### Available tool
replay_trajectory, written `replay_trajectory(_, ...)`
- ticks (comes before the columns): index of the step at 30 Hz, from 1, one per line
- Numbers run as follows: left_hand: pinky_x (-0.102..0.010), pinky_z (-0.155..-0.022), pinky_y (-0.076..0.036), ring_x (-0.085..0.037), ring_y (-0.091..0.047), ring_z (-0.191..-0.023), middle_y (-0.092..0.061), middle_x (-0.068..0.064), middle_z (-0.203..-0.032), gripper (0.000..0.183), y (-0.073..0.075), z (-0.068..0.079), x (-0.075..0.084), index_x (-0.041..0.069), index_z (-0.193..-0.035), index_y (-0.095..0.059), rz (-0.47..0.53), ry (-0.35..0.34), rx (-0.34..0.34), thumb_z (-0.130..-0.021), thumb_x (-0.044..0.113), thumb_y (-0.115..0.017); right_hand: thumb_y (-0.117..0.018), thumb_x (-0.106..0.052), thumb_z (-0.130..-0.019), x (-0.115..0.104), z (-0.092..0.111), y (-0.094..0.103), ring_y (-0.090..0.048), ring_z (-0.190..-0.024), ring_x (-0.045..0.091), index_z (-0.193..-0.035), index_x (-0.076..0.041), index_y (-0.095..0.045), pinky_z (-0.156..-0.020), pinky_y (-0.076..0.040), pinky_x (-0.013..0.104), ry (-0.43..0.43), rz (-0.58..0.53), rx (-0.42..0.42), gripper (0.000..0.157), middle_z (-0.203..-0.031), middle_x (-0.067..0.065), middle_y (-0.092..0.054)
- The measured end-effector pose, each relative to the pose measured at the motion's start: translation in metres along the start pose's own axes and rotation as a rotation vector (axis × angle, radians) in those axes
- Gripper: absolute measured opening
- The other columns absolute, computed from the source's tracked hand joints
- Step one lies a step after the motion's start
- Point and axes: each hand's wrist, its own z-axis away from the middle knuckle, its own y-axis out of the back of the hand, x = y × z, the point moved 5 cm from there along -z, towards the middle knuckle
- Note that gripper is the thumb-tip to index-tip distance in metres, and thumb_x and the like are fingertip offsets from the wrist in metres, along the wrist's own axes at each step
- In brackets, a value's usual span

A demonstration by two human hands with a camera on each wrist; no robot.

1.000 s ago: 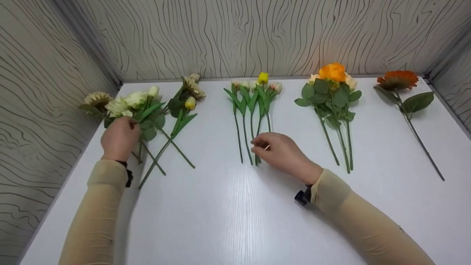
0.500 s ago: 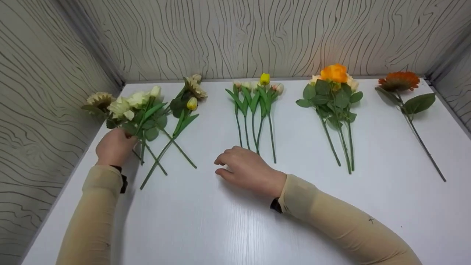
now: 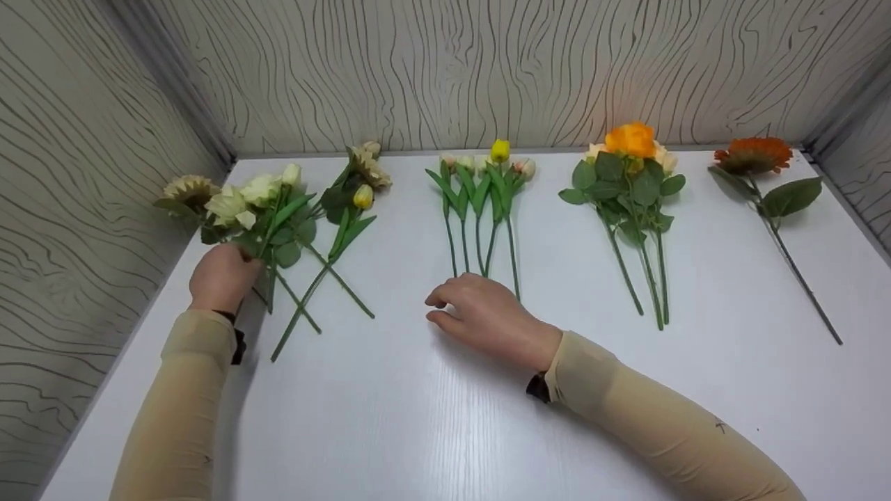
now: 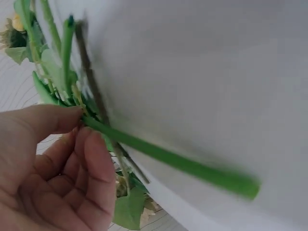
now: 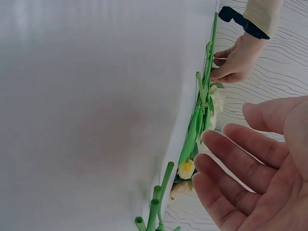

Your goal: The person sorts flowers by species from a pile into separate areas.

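My left hand (image 3: 221, 278) is at the mixed flower pile on the left, below the white flowers (image 3: 243, 197). In the left wrist view its thumb and forefinger pinch a green stem (image 4: 178, 161), whose cut end points out to the right. Which bloom this stem bears is hidden. A yellow tulip (image 3: 363, 197) lies at the right side of the pile, its stem crossing others. Over the lower stems of the middle tulips (image 3: 480, 188) hovers my right hand (image 3: 487, 316), fingers apart and relaxed. Nothing is in it, as the right wrist view shows.
Orange and cream flowers (image 3: 630, 142) with leafy stems lie right of the tulips. Farther right is a single orange-red flower (image 3: 753, 154) on a long stem. The white table (image 3: 418, 417) meets a wood-patterned wall (image 3: 445, 76) at the back and left.
My right hand has moved left and nearer from the tulip stems, then slightly back right. My left hand has drawn back a little from the white flowers.
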Motion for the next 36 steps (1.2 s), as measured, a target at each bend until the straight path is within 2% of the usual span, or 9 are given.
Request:
replay_trajectory(4, -0.034, -0.046, -0.031, -0.017, -0.035, -0.048, -0.036, 0.002, -0.053, 0.031, 0.003, 0.001, 0.005, 0.012, -0.061, -0.044, 0.084, 0.01, -0.05, -0.09, 0.013, -0.054, -0.069, -0.019, -0.099, 0.007, 0.002, 0.005, -0.068, -0.102, 0.023, -0.111, -0.008, -0.078, -0.088, -0.055, 0.041, -0.024, -0.02, 0.022, 0.019, -0.106, 0.002, -0.076)
replay_trajectory(8, -0.033, -0.046, -0.027, -0.015, -0.026, -0.048, -0.029, 0.004, -0.053, 0.031, 0.003, 0.001, 0.011, 0.014, -0.06, -0.04, 0.181, 0.013, -0.12, -0.088, 0.013, -0.053, -0.068, -0.02, -0.099, 0.015, 0.006, 0.01, -0.068, -0.102, 0.022, -0.109, -0.01, -0.078, -0.09, -0.055, 0.041, -0.061, -0.034, 0.042, 0.018, -0.105, 0.001, -0.076)
replay_trajectory(14, -0.037, -0.057, -0.04, -0.02, -0.045, -0.061, -0.048, -0.003, -0.069, 0.02, 0.002, 0.004, 0.011, 0.007, -0.085, -0.052, 0.221, 0.023, -0.183, -0.098, 0.021, -0.049, -0.067, -0.022, -0.101, 0.023, 0.012, 0.012, -0.067, -0.106, 0.023, -0.108, -0.014, -0.078, -0.091, -0.053, 0.041, -0.094, -0.023, 0.056, 0.016, -0.105, -0.001, -0.075)
replay_trajectory(18, -0.04, -0.068, -0.05, -0.023, -0.056, -0.074, -0.058, -0.014, -0.089, 0.031, 0.004, 0.008, 0.015, 0.001, -0.104, -0.057, 0.25, 0.042, -0.195, -0.103, 0.03, -0.047, -0.067, -0.023, -0.101, 0.027, 0.014, 0.014, -0.066, -0.104, 0.021, -0.108, -0.014, -0.078, -0.09, -0.054, 0.041, -0.122, -0.036, 0.056, 0.016, -0.105, -0.002, -0.075)
replay_trajectory(21, -0.041, -0.076, -0.054, -0.025, -0.06, -0.082, -0.058, -0.019, -0.102, 0.043, 0.005, 0.011, 0.017, -0.003, -0.12, -0.056, 0.272, 0.05, -0.214, -0.105, 0.036, -0.045, -0.067, -0.022, -0.1, 0.029, 0.014, 0.015, -0.066, -0.102, 0.02, -0.108, -0.014, -0.079, -0.089, -0.054, 0.041, -0.134, -0.055, 0.057, 0.016, -0.105, -0.003, -0.075)
replay_trajectory(27, -0.043, -0.079, -0.057, -0.023, -0.06, -0.077, -0.055, -0.013, -0.09, 0.039, 0.011, 0.012, 0.023, -0.002, -0.121, -0.052, 0.335, 0.048, -0.243, -0.105, 0.033, -0.044, -0.067, -0.022, -0.1, 0.032, 0.015, 0.019, -0.067, -0.1, 0.019, -0.107, -0.014, -0.08, -0.086, -0.054, 0.04, -0.133, -0.066, 0.057, 0.016, -0.103, -0.004, -0.076)
replay_trajectory(31, -0.038, -0.078, -0.06, -0.019, -0.061, -0.076, -0.055, -0.015, -0.1, 0.039, 0.015, 0.015, 0.045, -0.003, -0.123, -0.052, 0.452, 0.033, -0.261, -0.106, 0.032, -0.051, -0.067, -0.023, -0.101, 0.039, 0.02, 0.029, -0.067, -0.102, 0.02, -0.11, -0.013, -0.078, -0.088, -0.054, 0.042, -0.148, -0.086, 0.071, 0.018, -0.106, -0.003, -0.075)
replay_trajectory(34, -0.035, -0.08, -0.06, -0.019, -0.061, -0.081, -0.054, -0.018, -0.111, 0.041, 0.008, 0.019, 0.077, -0.003, -0.128, -0.052, 0.605, 0.019, -0.288, -0.106, 0.031, -0.056, -0.067, -0.023, -0.102, 0.046, 0.026, 0.038, -0.068, -0.1, 0.018, -0.114, -0.011, -0.077, -0.086, -0.055, 0.041, -0.174, -0.129, 0.094, 0.02, -0.106, -0.002, -0.074)
replay_trajectory(36, -0.034, -0.082, -0.06, -0.021, -0.062, -0.085, -0.053, -0.02, -0.116, 0.039, -0.003, 0.021, 0.105, -0.002, -0.13, -0.053, 0.704, -0.005, -0.302, -0.106, 0.029, -0.058, -0.066, -0.023, -0.102, 0.051, 0.03, 0.044, -0.068, -0.091, 0.016, -0.116, -0.012, -0.077, -0.079, -0.056, 0.04, -0.208, -0.183, 0.105, 0.02, -0.106, -0.002, -0.074)
